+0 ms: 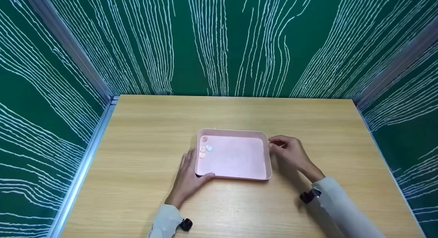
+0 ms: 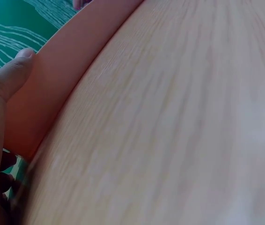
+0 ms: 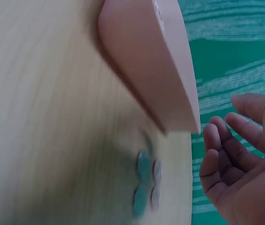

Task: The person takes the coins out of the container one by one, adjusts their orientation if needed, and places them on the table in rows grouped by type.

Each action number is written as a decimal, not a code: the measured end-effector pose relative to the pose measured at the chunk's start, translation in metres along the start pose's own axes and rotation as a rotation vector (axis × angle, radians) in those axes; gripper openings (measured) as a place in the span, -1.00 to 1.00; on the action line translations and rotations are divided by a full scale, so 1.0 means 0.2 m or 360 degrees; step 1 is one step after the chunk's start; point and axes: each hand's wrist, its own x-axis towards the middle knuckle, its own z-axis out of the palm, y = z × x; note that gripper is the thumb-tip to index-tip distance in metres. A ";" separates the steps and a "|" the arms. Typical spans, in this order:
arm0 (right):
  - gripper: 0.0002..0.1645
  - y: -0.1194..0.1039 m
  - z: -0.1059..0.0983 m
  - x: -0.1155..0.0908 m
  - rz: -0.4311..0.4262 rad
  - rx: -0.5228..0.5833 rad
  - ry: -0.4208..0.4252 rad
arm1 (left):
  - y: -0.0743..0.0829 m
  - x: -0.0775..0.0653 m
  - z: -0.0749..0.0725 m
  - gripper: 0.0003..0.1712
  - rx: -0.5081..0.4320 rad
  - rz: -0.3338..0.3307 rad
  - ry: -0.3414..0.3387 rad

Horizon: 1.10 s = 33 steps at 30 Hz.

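Observation:
A shallow pink tray sits on the wooden table, and several small coin-like discs lie inside it near its left wall. My left hand holds the near left corner, fingers along the left side and thumb against the front wall. Close to the tray's right wall is my right hand. In the right wrist view its fingers are loosely bent with nothing between them. Below the tray corner in that view, green discs and pale ridged discs rest on the table; the head view hides these.
Green panels with wavy white lines stand behind and at both sides of the wooden table. Metal rails run along the table's side edges. Each sleeve cuff carries a small black wrist camera.

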 end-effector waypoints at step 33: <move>-0.60 -0.24 0.56 0.42 -0.0317 -0.0041 -0.0918 | 0.00 0.00 0.00 0.45 0.0011 -0.0040 -0.0017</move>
